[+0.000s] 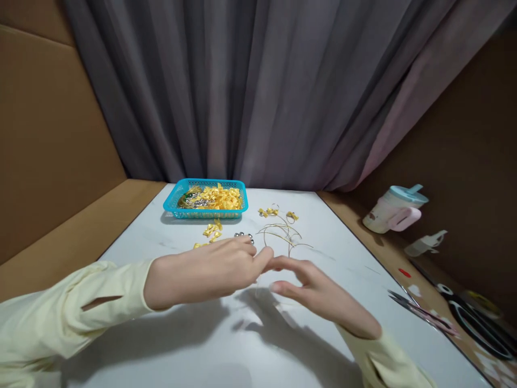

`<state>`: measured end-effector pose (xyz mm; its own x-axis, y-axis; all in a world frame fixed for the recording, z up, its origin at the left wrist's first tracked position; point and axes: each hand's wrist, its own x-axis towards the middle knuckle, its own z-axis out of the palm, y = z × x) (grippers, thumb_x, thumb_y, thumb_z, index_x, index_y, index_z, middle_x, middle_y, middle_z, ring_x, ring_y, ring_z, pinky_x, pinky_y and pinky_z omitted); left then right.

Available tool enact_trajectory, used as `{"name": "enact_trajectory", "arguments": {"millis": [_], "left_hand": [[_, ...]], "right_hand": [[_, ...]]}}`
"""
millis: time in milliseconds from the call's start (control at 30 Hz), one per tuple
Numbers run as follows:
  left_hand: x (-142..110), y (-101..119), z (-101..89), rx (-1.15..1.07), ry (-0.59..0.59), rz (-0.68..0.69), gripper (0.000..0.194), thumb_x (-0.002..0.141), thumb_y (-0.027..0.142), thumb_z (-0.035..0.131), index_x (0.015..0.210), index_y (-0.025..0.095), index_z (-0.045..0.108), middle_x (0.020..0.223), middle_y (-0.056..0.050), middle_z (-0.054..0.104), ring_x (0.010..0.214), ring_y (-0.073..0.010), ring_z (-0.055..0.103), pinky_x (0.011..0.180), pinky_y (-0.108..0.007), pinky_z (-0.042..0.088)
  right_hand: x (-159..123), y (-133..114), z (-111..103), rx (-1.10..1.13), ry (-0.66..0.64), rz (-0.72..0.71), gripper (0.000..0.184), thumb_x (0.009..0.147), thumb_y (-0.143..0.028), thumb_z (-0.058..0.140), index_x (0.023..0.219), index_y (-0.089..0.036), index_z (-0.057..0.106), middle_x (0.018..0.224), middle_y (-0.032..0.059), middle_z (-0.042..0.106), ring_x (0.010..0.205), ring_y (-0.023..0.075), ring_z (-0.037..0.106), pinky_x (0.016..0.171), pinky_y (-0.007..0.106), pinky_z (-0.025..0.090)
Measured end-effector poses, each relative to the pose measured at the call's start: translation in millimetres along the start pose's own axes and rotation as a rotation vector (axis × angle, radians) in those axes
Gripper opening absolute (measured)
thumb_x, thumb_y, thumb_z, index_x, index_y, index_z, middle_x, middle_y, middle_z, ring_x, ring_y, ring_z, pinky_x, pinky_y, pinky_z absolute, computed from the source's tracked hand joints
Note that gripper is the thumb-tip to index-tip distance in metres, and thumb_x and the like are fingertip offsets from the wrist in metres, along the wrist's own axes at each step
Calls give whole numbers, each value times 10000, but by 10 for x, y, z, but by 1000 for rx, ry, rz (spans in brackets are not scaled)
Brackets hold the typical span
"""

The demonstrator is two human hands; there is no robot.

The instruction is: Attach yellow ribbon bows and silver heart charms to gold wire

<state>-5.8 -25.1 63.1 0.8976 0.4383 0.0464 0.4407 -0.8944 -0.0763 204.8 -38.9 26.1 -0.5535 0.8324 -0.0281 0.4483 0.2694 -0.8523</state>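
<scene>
My left hand [205,269] and my right hand [319,291] meet over the middle of the white table [169,345], fingertips touching. Both pinch together at one spot, seemingly on a thin gold wire that is hard to make out. Just beyond the fingers lie a tangle of gold wire loops [283,233] with small yellow bows [269,211] on them. A few silver beads [243,236] and loose yellow bows [212,230] lie near my left fingertips. Both arms wear pale yellow sleeves.
A turquoise basket [173,202] with yellow bows and silver beads stands at the back of the table. On the right ledge are a pink-handled cup with a blue lid [393,209] and black scissors [472,318]. Grey curtain behind, cardboard walls at both sides.
</scene>
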Motion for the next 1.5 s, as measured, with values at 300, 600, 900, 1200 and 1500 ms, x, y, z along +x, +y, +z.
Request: {"name": "enact_trajectory", "arguments": {"millis": [300, 600, 900, 1200, 1500], "left_hand": [[122, -105, 124, -192, -30, 135, 111, 869, 63, 442, 841, 170, 435, 760, -41, 662, 671, -178, 481, 534, -269, 315], [284, -213, 124, -70, -54, 120, 123, 870, 44, 414, 881, 159, 455, 743, -54, 620, 664, -185, 501, 572, -280, 350], [-214, -397, 739, -57, 345, -264, 303, 947, 257, 382, 738, 150, 573, 604, -27, 546, 575, -155, 475, 577, -296, 353], [-324, -166, 973, -311, 191, -331, 361, 926, 411, 405, 832, 140, 624, 686, -47, 627, 644, -179, 563, 610, -308, 411], [-386, -229, 1023, -242, 93, -308, 245, 908, 363, 456, 908, 145, 568, 846, -74, 603, 792, -229, 554, 686, -351, 431]], "right_hand": [[262, 171, 239, 348, -157, -53, 353, 848, -427, 540, 635, -159, 627, 643, 15, 645, 737, 150, 589, 814, 300, 436], [294, 283, 119, 340, -68, 13, 232, 804, -351, 609, 679, -159, 652, 734, 30, 663, 795, 169, 585, 807, 312, 424], [332, 440, 70, 507, 33, 180, 240, 796, -389, 623, 783, -150, 646, 703, 36, 678, 714, 143, 585, 770, 307, 411], [378, 538, 237, 766, -60, 177, 233, 758, -318, 673, 841, -101, 693, 616, 30, 653, 629, 120, 562, 727, 294, 408], [376, 541, 371, 830, -89, 201, 276, 738, -315, 692, 899, -90, 678, 705, 59, 684, 579, 93, 566, 623, 246, 435]]}}
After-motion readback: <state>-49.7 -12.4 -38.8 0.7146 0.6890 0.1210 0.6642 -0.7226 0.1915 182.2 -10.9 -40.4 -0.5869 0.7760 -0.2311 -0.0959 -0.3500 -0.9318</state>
